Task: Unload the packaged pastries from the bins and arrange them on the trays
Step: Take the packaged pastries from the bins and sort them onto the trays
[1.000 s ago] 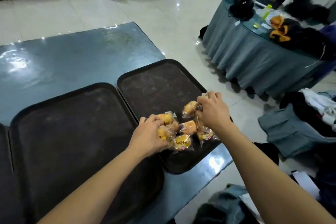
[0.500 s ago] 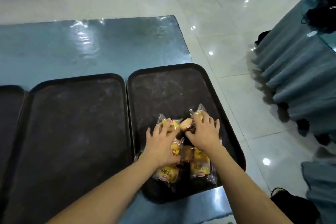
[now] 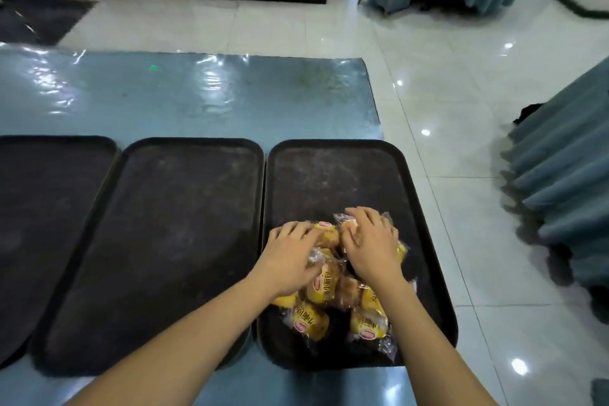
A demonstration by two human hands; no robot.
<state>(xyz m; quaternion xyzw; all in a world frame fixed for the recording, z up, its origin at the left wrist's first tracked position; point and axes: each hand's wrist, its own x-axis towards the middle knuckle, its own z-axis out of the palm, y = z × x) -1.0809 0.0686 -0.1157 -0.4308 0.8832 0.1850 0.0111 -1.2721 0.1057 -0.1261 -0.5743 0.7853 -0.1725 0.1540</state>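
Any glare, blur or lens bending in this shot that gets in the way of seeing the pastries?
Head view: glare streaks only the far table cover and floor tiles; wide-angle bending curves the tray edges; pastries stay sharp, labels readable; both hands, left hand and right hand, cover the far packets.

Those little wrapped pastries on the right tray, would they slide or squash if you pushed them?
The packaged pastries probably slide easily: glossy plastic wrappers. Likely light and soft, so squashable; they look like small cakes. Unlikely to roll far: loose crimped wrapper ends.
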